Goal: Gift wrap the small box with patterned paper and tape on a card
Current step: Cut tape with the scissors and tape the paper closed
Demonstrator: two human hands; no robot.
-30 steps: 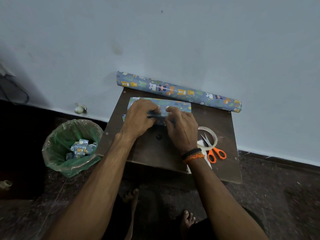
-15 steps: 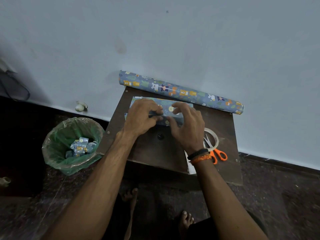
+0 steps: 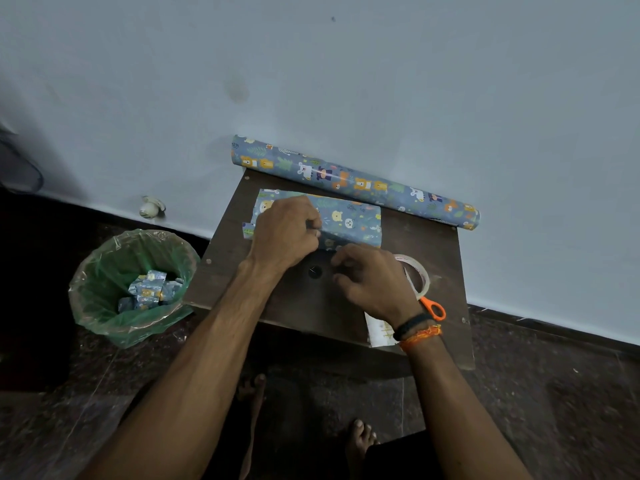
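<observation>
- My left hand (image 3: 285,233) rests curled on the near left part of the parcel (image 3: 349,221), fingertips pinching and pressing the paper seam along its near edge. My right hand (image 3: 372,280) hovers just in front of the parcel with fingers loosely curled; I cannot tell whether it holds a bit of tape, since nothing shows between the fingers.
- The tabletop (image 3: 433,244) is a small dark board against the wall. The parcel lies at its far middle, long axis running left to right and tilted slightly, directly ahead of both hands.
- The paper roll (image 3: 356,183) lies along the wall behind the parcel, roughly parallel to it.
- A bin (image 3: 104,271) with paper scraps stands on the floor to the left.
- The tape roll (image 3: 420,275) sits just right of my right hand, partly hidden by it. That hand is the nearer one, so I judge it should fetch tape while the left keeps the seam down.
- The scissors (image 3: 433,308) show only an orange handle beside my right wrist.
- A white card (image 3: 377,332) peeks out under my right wrist at the near edge, not yet taped on.
</observation>
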